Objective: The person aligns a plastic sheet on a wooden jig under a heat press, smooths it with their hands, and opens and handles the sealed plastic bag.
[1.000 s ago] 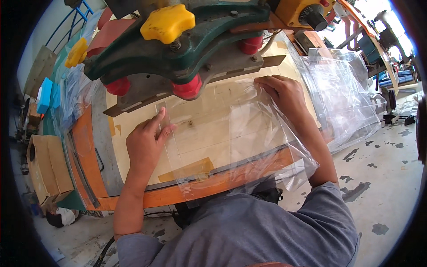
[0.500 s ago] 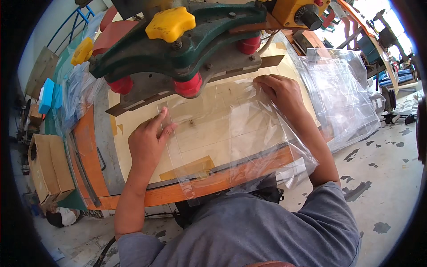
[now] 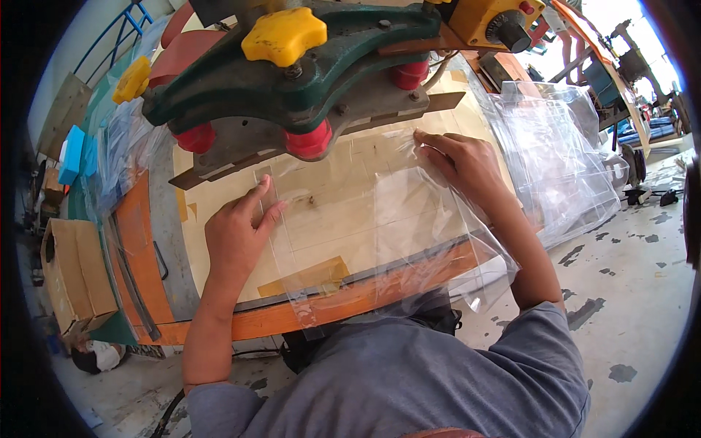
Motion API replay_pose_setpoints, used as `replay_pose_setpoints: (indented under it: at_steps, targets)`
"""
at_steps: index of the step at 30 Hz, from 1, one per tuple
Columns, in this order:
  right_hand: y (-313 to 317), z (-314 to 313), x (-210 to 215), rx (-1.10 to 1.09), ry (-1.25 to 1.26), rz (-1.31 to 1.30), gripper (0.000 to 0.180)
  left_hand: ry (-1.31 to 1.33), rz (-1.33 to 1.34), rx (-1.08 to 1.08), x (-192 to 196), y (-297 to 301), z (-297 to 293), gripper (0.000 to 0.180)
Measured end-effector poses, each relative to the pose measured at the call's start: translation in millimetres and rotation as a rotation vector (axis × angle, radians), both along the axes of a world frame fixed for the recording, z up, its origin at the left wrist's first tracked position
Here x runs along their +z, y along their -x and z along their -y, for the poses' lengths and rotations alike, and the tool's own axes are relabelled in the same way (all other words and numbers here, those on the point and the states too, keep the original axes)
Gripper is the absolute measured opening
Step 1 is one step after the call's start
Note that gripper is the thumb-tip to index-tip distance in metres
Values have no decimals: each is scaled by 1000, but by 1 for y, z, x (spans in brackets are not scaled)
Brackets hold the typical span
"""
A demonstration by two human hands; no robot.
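A clear plastic sheet [image 3: 409,219] lies over the tan-covered work surface, its near side hanging past the front edge toward my body. My left hand [image 3: 239,230] holds the sheet's left edge near its far corner, index fingertip and thumb resting on the film. At the far right part, my right hand [image 3: 467,166] pinches the sheet with bent fingers; its fingertips partly hide the film there. Just beyond both hands, a green press head [image 3: 292,95] with a long metal bar [image 3: 228,166] hangs over the surface. Whether the bar touches the surface, I cannot tell.
Yellow star knobs [image 3: 285,38] and red mounts [image 3: 307,142] sit on the press. Clear plastic sheets [image 3: 558,157] are heaped at the right. A cardboard box [image 3: 79,274] stands at the left. The table has an orange front edge [image 3: 266,319].
The whole view has shifted slightly. My right hand's fingers have moved a little on the film; my left hand keeps its place on the sheet's edge.
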State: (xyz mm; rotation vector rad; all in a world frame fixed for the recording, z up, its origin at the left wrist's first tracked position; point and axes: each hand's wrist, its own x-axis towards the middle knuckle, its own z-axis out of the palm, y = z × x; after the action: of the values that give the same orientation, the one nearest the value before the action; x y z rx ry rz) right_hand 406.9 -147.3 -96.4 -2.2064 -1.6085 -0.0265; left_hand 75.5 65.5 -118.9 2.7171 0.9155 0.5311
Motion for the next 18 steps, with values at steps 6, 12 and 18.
replay_pose_setpoints:
  at_steps: [6, 12, 18]
  targets:
    - [0, -1, -5, 10, -70, -39, 26, 6, 9, 16, 0, 0, 1, 50]
    - [1, 0, -4, 8, -86, -69, 25, -8, 23, 12, 0, 1, 2, 50]
    - [4, -2, 0, -15, -61, -158, 26, 5, -13, 32, 1, 1, 2, 49]
